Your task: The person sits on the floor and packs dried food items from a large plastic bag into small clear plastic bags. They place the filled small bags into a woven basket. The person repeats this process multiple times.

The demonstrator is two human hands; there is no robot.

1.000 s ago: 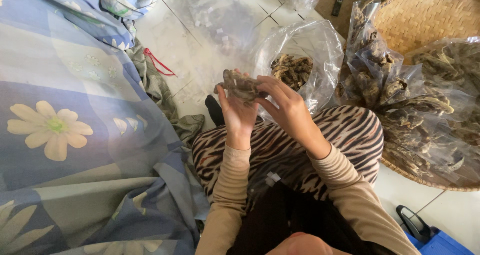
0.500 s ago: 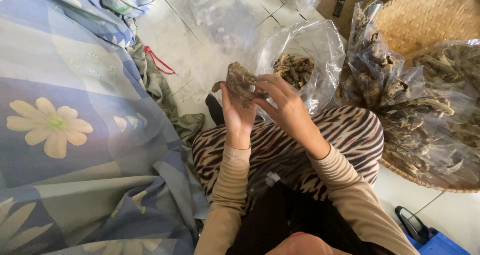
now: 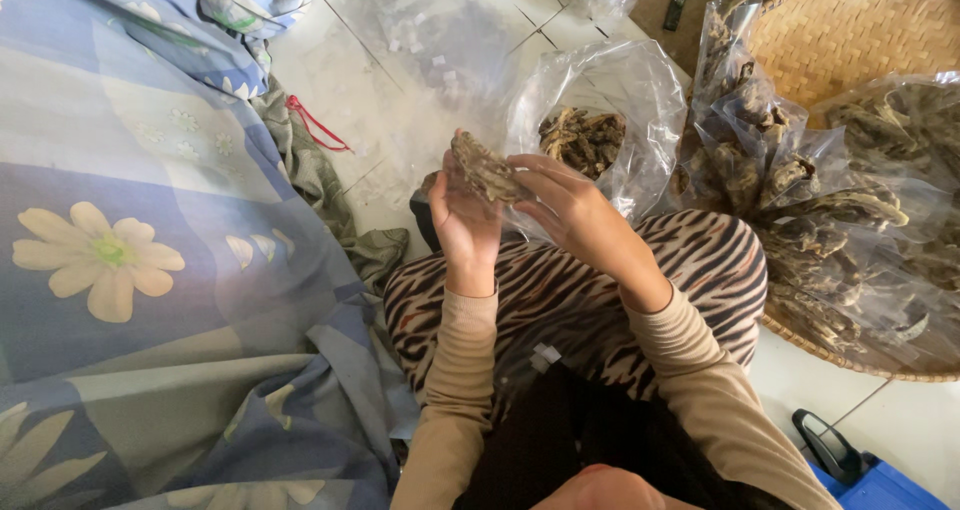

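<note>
Fingers: left hand (image 3: 465, 215) and right hand (image 3: 570, 210) both pinch dried piece (image 3: 487, 170), raised above lap, seemingly for inspection | nearby: open bag (image 3: 590, 100) of similar pieces | right: basket (image 3: 860, 30) with filled bags

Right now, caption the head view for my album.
Both hands, left hand and right hand, hold a dried brown piece above an open clear bag.
</note>
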